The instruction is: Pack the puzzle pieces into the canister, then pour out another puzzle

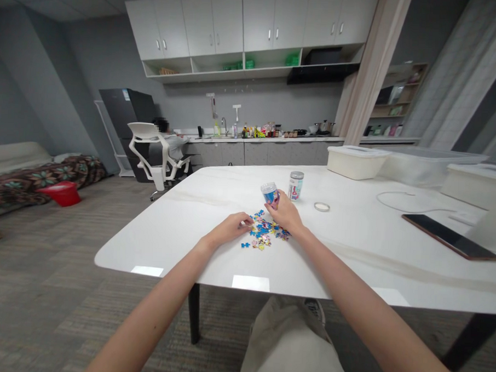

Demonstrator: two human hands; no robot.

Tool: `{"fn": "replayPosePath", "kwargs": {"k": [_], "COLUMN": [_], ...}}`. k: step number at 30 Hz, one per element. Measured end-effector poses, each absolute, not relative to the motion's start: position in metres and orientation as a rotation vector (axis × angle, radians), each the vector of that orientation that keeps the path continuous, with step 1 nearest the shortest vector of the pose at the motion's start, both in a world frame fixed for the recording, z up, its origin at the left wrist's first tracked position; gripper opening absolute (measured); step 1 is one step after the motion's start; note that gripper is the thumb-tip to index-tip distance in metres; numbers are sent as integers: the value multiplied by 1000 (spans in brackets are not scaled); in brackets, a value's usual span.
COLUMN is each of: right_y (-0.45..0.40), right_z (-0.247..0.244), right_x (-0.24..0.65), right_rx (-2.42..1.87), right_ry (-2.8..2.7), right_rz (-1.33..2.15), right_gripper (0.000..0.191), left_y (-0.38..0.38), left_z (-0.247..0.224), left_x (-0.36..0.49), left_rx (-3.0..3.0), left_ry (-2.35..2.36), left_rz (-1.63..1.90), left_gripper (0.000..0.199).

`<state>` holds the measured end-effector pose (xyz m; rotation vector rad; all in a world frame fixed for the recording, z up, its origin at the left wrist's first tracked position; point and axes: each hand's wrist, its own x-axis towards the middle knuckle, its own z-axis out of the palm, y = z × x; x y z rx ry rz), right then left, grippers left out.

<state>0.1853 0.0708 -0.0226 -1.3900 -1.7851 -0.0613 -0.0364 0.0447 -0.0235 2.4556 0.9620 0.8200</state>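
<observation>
Here, the right hand point(287, 212) is wrapped round a tilted blue can point(269, 194), which it holds at the far side of a heap of puzzle pieces point(265, 228) on the white counter point(167, 232). The left hand point(233, 227) lies at the heap's left edge, fingers half curled; whether it grips a piece, I cannot tell. A second can point(296, 187) stands upright just beyond the right hand, near a flat ring point(321, 210).
</observation>
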Motion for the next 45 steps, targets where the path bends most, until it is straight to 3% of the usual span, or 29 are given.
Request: {"fn": "replayPosePath", "kwargs": {"k": [9, 20, 31, 36, 40, 43, 45], "right_y": [67, 63, 48, 50, 51, 52, 54], "right_z": [-19, -16, -7, -7, -6, -4, -4], "right_x": [188, 194, 181, 182, 182, 185, 187], "right_rx": [-1403, -977, -941, -972, -1234, -1347, -1352], "right_ry": [-1776, -2180, -2297, -2258, -1927, -1720, -1694], "right_rz": [-47, -97, -69, -48, 57, 102, 104], "right_gripper": [54, 53, 53, 55, 57, 55, 55], "left_y": [41, 38, 34, 44, 49, 47, 45], "left_z": [-16, 3, 4, 0, -10, -14, -14], "left_x": [-32, -31, -30, -37, -46, -47, -45], "left_rx": [2562, 2256, 2174, 2216, 2422, 2541, 2554], "left_ry": [970, 1066, 972, 1210, 1408, 1330, 1279], "left_rz": [918, 1665, 1556, 1668, 1222, 801, 705], "left_gripper": [17, 4, 13, 10, 18, 14, 14]}}
